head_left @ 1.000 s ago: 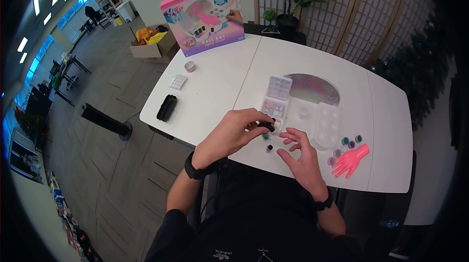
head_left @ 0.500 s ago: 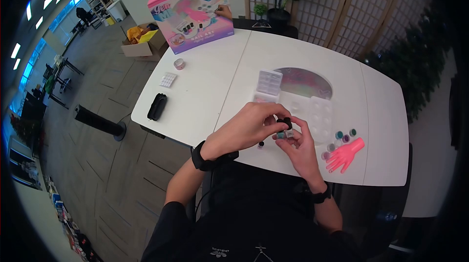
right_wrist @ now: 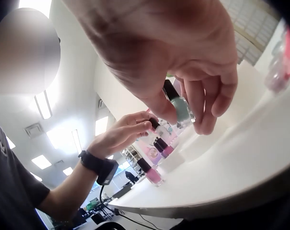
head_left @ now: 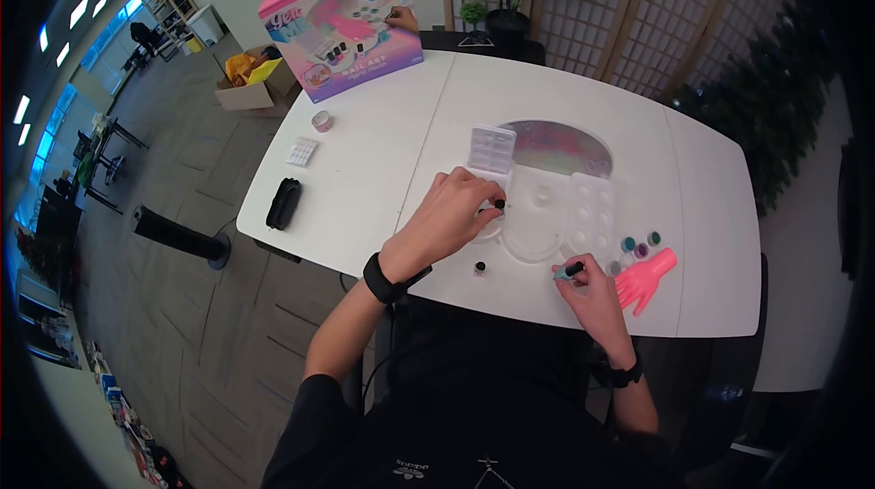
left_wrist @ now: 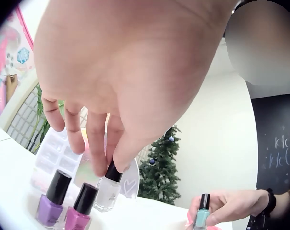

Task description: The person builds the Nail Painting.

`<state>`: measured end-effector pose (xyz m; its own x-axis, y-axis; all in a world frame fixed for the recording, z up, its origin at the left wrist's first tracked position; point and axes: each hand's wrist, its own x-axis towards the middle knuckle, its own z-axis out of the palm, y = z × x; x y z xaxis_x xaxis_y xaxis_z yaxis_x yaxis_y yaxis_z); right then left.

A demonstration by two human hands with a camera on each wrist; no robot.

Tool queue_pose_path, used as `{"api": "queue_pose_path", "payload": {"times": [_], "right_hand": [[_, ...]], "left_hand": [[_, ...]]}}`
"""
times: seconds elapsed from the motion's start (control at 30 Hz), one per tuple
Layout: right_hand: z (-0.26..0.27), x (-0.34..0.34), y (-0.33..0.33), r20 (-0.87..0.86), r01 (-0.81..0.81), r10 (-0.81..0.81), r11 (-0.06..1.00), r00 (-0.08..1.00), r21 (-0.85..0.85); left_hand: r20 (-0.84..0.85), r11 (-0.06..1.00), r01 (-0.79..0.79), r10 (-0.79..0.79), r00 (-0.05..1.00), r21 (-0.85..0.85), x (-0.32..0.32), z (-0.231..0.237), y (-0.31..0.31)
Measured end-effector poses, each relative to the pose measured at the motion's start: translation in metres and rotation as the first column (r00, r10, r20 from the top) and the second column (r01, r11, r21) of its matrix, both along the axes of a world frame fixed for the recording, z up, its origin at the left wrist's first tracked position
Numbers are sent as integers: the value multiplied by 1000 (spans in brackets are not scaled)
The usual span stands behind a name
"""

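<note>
My left hand [head_left: 444,220] pinches the black cap of a clear nail polish bottle [left_wrist: 106,194], held over the left part of the white tray [head_left: 533,247]. Beside that bottle, purple nail polish [left_wrist: 50,210] and magenta nail polish [left_wrist: 79,211] stand upright in the left wrist view. My right hand [head_left: 597,302] grips a teal nail polish bottle [right_wrist: 183,111] by its glass, black cap upward, at the tray's right front. Between the hands and nearer the table edge stands a pink nail polish bottle [head_left: 479,269].
A pink model hand [head_left: 651,277] and several small jars [head_left: 641,251] lie right of my right hand. Behind the tray is a half-round shiny panel [head_left: 561,147]. At the left are a black case [head_left: 283,204], a white pad [head_left: 302,152], a small tub [head_left: 322,121] and the kit box [head_left: 342,29].
The right hand, empty at first, came to the left hand and now holds the teal bottle off to the right. The left hand has moved back left with the clear bottle.
</note>
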<state>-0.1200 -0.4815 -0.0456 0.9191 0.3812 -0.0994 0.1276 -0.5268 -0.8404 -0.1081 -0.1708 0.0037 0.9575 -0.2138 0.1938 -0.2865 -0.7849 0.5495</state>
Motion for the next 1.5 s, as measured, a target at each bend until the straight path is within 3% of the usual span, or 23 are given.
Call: {"api": "queue_pose_path", "payload": {"times": [0.13, 0.33, 0.67, 0.93, 1.07, 1.17, 1.2, 1.3, 1.33, 1.43, 1.5], "right_hand": [[-1, -7, -4, 273, -16, 53, 991, 961, -136], [4, -7, -2, 155, 2, 28, 982, 987, -190], [-7, -7, -3, 223, -11, 81, 954, 972, -298], [-10, -9, -10, 238, -20, 99, 950, 966, -313], [14, -16, -19, 143, 27, 23, 942, 989, -333], [28, -11, -36, 143, 125, -84, 941, 986, -314], [25, -9, -46, 224, 175, -116, 948, 968, -267], [43, -1, -70, 151, 310, -277, 910, 949, -274], [35, 3, -79, 274, 336, -257, 894, 927, -296], [32, 7, -98, 215, 352, -290, 862, 933, -364], [25, 12, -108, 265, 373, -293, 861, 919, -345]], "left_hand": [[-21, 996, 8, -6, 1000, 84, 5, -13, 2], [-24, 992, 17, -14, 1000, 126, 7, -26, 8], [1, 983, 16, -17, 1000, 183, 7, -31, 9], [167, 992, -17, -4, 986, 124, -17, 0, -1], [210, 997, -6, -11, 978, 83, -34, 22, -21], [178, 1000, 13, -10, 984, -18, -47, 31, -41], [200, 997, 34, -18, 980, -76, -50, 32, -51], [145, 979, 107, -82, 986, -175, -57, 21, -71], [220, 977, 145, -109, 970, -157, -57, 19, -78], [145, 960, 194, -166, 975, -204, -60, 3, -99], [121, 948, 234, -212, 970, -217, -63, -5, -111]]}}
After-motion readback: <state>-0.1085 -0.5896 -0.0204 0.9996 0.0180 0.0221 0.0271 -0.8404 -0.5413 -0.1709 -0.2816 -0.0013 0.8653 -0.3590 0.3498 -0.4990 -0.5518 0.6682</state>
